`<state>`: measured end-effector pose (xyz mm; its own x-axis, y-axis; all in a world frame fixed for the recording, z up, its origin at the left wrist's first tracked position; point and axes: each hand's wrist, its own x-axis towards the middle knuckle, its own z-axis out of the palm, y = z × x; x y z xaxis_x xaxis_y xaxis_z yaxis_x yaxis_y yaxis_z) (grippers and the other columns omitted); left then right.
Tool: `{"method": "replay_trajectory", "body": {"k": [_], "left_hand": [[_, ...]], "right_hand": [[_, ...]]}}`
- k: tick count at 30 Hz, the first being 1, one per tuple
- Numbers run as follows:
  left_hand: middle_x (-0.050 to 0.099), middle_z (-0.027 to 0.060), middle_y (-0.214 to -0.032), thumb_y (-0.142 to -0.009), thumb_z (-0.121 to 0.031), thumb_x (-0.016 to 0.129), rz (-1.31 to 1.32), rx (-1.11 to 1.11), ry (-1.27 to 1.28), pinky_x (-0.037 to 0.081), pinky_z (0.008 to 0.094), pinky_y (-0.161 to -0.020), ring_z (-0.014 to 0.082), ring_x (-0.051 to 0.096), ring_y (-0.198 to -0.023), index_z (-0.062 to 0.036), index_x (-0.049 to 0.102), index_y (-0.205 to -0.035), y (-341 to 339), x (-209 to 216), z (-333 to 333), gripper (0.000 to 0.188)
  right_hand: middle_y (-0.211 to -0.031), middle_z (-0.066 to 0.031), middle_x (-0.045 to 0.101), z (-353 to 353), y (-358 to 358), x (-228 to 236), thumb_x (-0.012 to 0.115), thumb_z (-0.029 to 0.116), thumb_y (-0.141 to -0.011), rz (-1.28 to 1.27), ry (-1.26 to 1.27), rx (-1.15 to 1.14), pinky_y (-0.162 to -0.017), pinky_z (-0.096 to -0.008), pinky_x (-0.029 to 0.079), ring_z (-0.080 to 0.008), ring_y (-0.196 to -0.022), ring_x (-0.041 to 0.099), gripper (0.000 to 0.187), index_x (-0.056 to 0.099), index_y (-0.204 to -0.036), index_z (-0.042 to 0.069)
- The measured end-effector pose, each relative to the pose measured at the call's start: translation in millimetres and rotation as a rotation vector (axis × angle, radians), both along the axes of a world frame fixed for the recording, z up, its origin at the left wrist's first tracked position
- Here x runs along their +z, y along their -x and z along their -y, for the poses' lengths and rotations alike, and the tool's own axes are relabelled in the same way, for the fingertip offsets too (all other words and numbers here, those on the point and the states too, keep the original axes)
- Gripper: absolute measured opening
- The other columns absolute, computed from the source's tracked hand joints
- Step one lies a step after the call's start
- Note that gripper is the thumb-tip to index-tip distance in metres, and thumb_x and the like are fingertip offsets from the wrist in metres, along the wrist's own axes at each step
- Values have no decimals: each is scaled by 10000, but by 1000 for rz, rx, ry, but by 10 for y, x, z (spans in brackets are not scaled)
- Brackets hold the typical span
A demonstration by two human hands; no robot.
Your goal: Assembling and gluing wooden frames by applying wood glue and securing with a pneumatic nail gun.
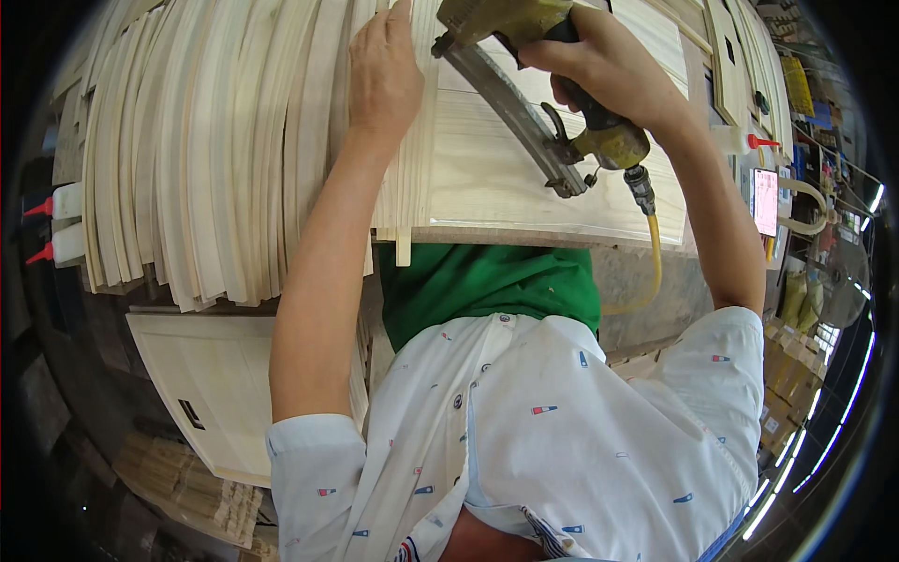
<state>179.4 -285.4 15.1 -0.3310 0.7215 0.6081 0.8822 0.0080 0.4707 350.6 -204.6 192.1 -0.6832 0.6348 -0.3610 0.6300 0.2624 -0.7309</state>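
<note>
My right hand (599, 66) is wrapped round the black grip of a yellow-green air nail gun (524, 112). A hose fitting (641, 190) joins its handle to a yellow air hose (654, 272). Beneath the gun lies a pale wooden panel (496, 178). My left hand (386, 80) rests on thin wooden strips (405, 197) along the panel's left side, fingers stretched toward the top edge. Their tips sit close to the frame edge, and the thumb side is partly hidden. The gun's nose is near the strips, to the right of my left hand; I cannot tell whether it touches.
Many loose wooden slats (206, 140) are stacked at the left. Glue bottles with red tips (67, 225) stand beside them, and another glue bottle (735, 140) is at the right near a lit phone (765, 201). Below left leans a wooden panel with a slot (206, 375).
</note>
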Motion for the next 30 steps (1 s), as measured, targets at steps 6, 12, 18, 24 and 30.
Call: {"method": "replay_trajectory", "body": {"k": [6, 12, 18, 24, 30], "left_hand": [[592, 222, -1105, -838, 56, 501, 21, -15, -49, 442, 448, -938, 395, 552, -1061, 10, 540, -1243, -2, 106, 27, 409], [553, 283, -1162, -820, 65, 453, 19, -54, -32, 419, 470, -990, 427, 528, -1107, 45, 457, -1314, 40, 26, 28, 494], [554, 273, -1194, -858, 3, 464, 10, 8, -8, 426, 453, -986, 411, 530, -1126, 41, 473, -1303, 55, -68, 5, 447], [575, 257, -1152, -873, -30, 469, 57, -54, -53, 437, 439, -966, 402, 546, -1094, 45, 502, -1269, -48, 107, 59, 405], [591, 243, -1074, -884, -56, 479, 6, -55, -115, 454, 464, -911, 404, 567, -1007, 37, 546, -1211, 77, -5, -80, 346]], "right_hand": [[-717, -58, 609, 85, -76, -141, 604, 142, -869, -84, 2, 41, -518, -280, 475, -128, -566, 575, 234, 618, -1009, -45], [-697, -43, 575, 382, -266, -203, 643, 208, -869, -68, -24, 73, -517, -271, 459, -92, -552, 549, 276, 592, -969, -44], [-697, -87, 589, 559, -319, -74, 642, 170, -837, 17, -12, 56, -559, -307, 479, -146, -566, 576, 280, 594, -989, -61], [-771, -244, 640, 730, -421, -138, 639, 173, -790, -10, -69, 147, -731, -429, 493, -375, -744, 637, 365, 573, -1030, -94], [-673, -48, 603, 669, -637, -4, 678, 188, -840, 17, -34, 72, -548, -283, 461, -109, -583, 572, 271, 611, -939, -55]]}}
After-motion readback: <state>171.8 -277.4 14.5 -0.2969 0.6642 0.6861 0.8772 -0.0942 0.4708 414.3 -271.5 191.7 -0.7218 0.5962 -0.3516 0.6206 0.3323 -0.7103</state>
